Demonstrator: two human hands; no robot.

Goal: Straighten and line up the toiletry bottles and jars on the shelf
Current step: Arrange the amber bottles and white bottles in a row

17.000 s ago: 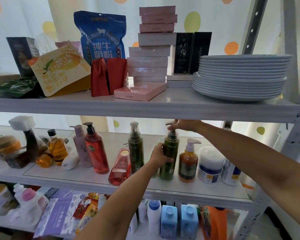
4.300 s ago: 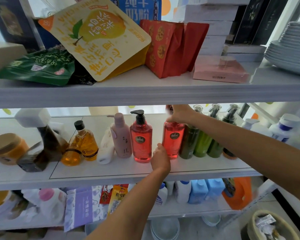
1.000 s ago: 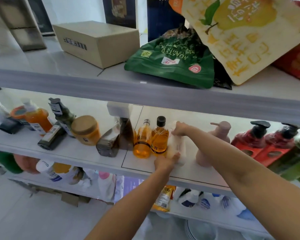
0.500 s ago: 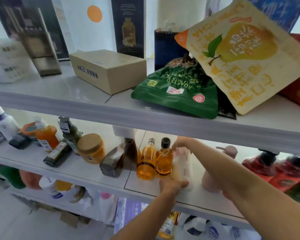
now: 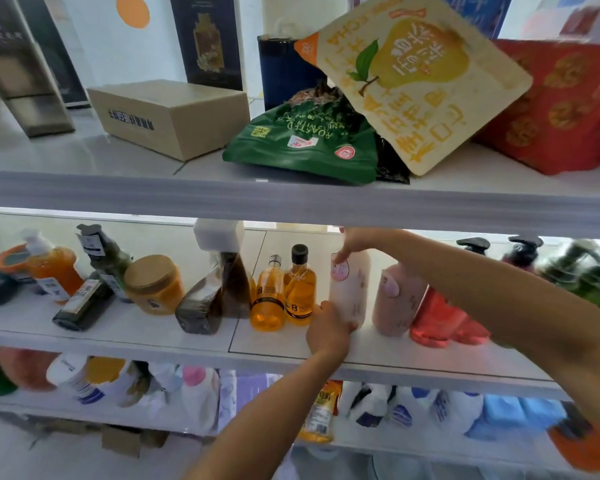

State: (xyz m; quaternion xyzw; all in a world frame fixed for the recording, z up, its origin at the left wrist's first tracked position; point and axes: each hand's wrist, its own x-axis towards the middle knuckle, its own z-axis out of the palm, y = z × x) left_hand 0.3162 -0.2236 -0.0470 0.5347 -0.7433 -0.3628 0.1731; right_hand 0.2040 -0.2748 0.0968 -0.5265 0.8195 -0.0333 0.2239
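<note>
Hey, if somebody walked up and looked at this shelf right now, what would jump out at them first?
Probably the two hands on the middle shelf: the left hand at the base and the right hand at the top of a pale pink bottle, standing beside two amber bottles. Next, the big yellow pear pouch leaning on the upper shelf, over a green snack bag.
</note>
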